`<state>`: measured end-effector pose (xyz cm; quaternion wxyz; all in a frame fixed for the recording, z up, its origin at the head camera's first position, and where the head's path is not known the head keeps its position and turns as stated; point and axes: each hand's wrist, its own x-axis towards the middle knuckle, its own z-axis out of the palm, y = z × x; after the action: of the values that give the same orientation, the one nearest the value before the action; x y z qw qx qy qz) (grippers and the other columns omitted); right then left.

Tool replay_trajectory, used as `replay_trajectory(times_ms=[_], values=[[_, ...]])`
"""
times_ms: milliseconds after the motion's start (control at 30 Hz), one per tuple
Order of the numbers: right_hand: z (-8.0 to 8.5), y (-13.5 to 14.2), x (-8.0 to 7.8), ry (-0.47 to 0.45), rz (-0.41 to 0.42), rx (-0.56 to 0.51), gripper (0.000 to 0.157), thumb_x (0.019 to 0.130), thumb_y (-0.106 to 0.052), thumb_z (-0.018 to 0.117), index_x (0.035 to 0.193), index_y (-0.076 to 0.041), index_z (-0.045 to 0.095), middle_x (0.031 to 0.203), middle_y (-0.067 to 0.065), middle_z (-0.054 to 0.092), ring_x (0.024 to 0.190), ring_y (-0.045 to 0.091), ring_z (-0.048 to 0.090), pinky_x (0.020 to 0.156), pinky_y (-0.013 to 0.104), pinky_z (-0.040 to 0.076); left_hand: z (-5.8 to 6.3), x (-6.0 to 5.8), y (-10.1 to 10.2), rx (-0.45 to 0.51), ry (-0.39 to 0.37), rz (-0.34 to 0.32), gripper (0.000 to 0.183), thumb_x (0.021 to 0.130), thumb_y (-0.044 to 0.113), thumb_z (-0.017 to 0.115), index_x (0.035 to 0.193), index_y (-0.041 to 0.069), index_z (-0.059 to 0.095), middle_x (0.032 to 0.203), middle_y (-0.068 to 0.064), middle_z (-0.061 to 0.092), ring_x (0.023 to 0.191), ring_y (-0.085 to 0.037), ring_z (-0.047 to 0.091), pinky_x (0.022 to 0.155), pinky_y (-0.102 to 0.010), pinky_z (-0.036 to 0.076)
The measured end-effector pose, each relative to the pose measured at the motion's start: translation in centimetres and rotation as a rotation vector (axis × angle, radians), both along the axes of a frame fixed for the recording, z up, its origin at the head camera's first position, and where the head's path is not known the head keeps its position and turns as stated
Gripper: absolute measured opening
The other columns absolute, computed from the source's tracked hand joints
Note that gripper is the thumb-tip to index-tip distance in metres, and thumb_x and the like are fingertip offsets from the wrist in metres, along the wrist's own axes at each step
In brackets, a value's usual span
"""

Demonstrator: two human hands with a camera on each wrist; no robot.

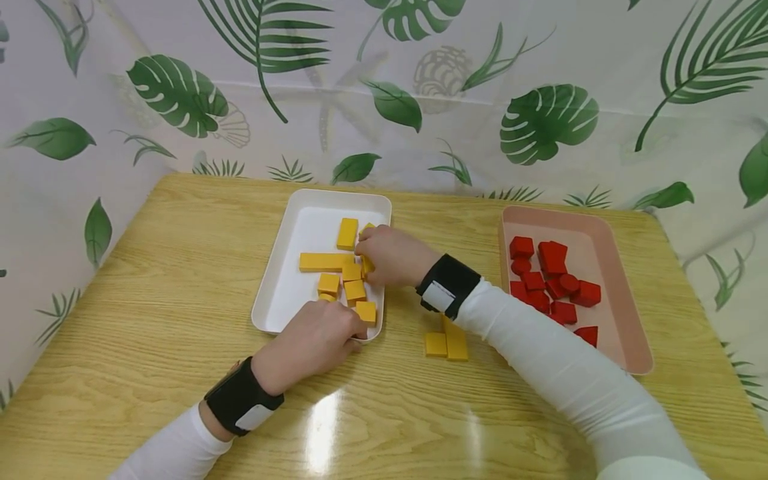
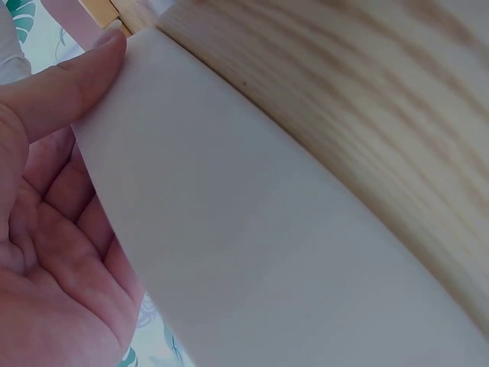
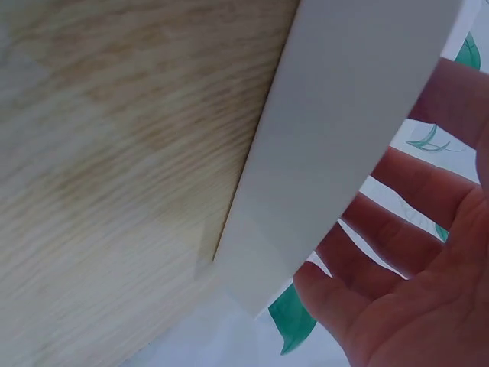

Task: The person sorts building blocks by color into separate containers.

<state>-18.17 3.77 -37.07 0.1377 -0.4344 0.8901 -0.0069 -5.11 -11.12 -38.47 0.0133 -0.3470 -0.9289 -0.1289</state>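
Observation:
A white tray (image 1: pixel 279 280) holds several yellow blocks (image 1: pixel 327 262). At its near right corner is my left hand (image 1: pixel 315 340). In the left wrist view the thumb (image 2: pixel 72 84) presses the outer wall (image 2: pixel 221 199) while the fingers reach over the rim, pinching the wall between them. My right hand (image 1: pixel 396 257) reaches over the tray's right side among the blocks. In the right wrist view its fingers (image 3: pixel 420 176) pass behind the wall (image 3: pixel 328 138). Their tips are hidden there, so whether they hold a block cannot be seen.
Right of the white tray, yellow blocks (image 1: pixel 436 345) lie on the wooden table (image 1: pixel 384 413), partly under the right forearm. Farther right stands a pink tray (image 1: pixel 621 300) with several red blocks (image 1: pixel 552 257). A leaf-patterned cloth (image 1: pixel 336 87) hangs behind the table.

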Motion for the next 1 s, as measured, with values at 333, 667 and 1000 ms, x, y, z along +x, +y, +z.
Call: replay_trajectory(times_ms=[333, 667, 1000], values=[[1.8, 2.1, 0.1, 0.0, -0.064, -0.071, 0.05, 0.08, -0.033, 0.064, 0.125, -0.012, 0.056, 0.128, 0.006, 0.051, 0.114, 0.022, 0.046, 0.095, 0.033, 0.036, 0.2, 0.0, 0.3, -0.007, 0.002, -0.004, 0.024, 0.07, 0.011, 0.066, 0.061, 0.03, 0.054, 0.057, 0.016, 0.042, 0.051, -0.004, 0.042, 0.046, -0.025, 0.036], [2.5, 7.7, 0.0, -0.048, -0.161, -0.101, 0.037, 0.082, -0.026, 0.062, 0.116, -0.014, 0.062, 0.125, 0.007, 0.053, 0.112, 0.023, 0.047, 0.096, 0.037, 0.036, 0.4, 0.1, 0.3, 0.003, 0.009, -0.007, 0.026, 0.071, 0.009, 0.064, 0.06, 0.029, 0.052, 0.054, 0.014, 0.039, 0.05, -0.004, 0.038, 0.045, -0.024, 0.033], [0.7, 9.8, 1.7, -0.186, -0.264, -0.019, 0.019, 0.08, -0.024, 0.064, 0.098, -0.019, 0.071, 0.098, -0.003, 0.063, 0.084, 0.016, 0.052, 0.08, 0.033, 0.044, 0.3, 0.2, 0.3, 0.014, 0.014, -0.003, 0.027, 0.071, 0.009, 0.063, 0.059, 0.029, 0.049, 0.054, 0.013, 0.038, 0.05, -0.006, 0.037, 0.044, -0.025, 0.033]])
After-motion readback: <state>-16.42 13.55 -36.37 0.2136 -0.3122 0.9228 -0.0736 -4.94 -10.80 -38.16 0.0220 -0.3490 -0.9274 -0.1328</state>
